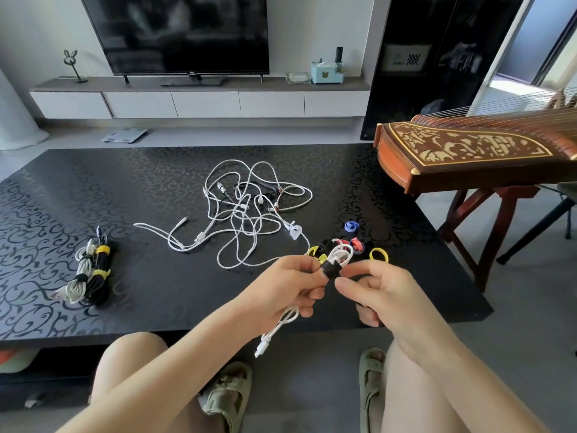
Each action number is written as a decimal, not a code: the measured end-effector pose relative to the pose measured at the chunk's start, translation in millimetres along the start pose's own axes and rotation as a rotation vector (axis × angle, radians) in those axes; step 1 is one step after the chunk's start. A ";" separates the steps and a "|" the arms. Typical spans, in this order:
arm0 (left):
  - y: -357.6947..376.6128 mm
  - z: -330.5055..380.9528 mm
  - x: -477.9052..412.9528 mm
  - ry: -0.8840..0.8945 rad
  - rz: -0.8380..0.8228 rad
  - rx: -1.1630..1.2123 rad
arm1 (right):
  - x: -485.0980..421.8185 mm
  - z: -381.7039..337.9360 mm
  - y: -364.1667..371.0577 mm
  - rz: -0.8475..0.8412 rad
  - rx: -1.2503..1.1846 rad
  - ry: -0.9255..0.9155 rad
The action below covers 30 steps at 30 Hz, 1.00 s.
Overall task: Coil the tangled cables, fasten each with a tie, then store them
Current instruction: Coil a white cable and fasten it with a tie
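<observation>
Coiled white cable [340, 256]: held above the near edge of the desk [156, 292]. Its long axis runs lower left to upper right, with the looped end pointing away and the plug end hanging toward the floor. A black tie [330, 269] bands its middle. The left grip [290, 285] is wrapped round the coil below the tie. The right grip [377, 289] is curled with its thumb tip at the tie; a pinch cannot be confirmed. The desk is glossy black with a scroll pattern. On it lie a tangle of cables [246, 210], loose coloured ties [379, 254] and tied bundles [90, 270].

left hand [287, 289] gripping white cable [342, 253], black tie [331, 270]
</observation>
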<state>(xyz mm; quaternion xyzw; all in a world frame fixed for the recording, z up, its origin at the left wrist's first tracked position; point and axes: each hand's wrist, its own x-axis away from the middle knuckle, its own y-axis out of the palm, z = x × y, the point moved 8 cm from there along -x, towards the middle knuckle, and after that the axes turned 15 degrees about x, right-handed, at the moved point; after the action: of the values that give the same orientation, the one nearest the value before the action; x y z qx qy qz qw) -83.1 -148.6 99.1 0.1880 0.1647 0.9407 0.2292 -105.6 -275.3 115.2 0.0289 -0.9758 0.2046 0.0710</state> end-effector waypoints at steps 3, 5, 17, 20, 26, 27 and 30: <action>-7.1 1.2 1.4 0.060 0.087 -0.051 | -1.5 -2.2 7.1 -0.124 0.010 0.068; -12.9 6.4 1.9 0.148 0.179 -0.258 | -1.3 -4.8 12.5 -0.170 0.009 0.099; 19.4 22.3 19.7 0.560 0.102 -0.776 | 4.8 -10.6 19.4 -0.101 -0.139 0.082; 22.6 25.4 23.6 0.564 0.037 -0.752 | 6.3 -8.2 20.4 -0.122 -0.156 0.067; 22.7 23.7 22.0 0.569 0.072 -0.764 | 8.8 -8.2 21.2 -0.147 -0.140 0.041; 21.7 23.5 20.8 0.562 0.089 -0.765 | 8.6 -8.0 20.3 -0.137 -0.134 0.040; 19.5 23.6 18.7 0.545 0.149 -0.784 | 8.9 -10.0 19.2 -0.131 -0.104 0.029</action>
<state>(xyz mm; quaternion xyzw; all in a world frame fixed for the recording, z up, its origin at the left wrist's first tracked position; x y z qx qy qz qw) -95.6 -150.5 132.7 -0.1544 -0.1622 0.9609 0.1631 -114.8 -253.9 118.0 0.0862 -0.9800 0.1492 0.0996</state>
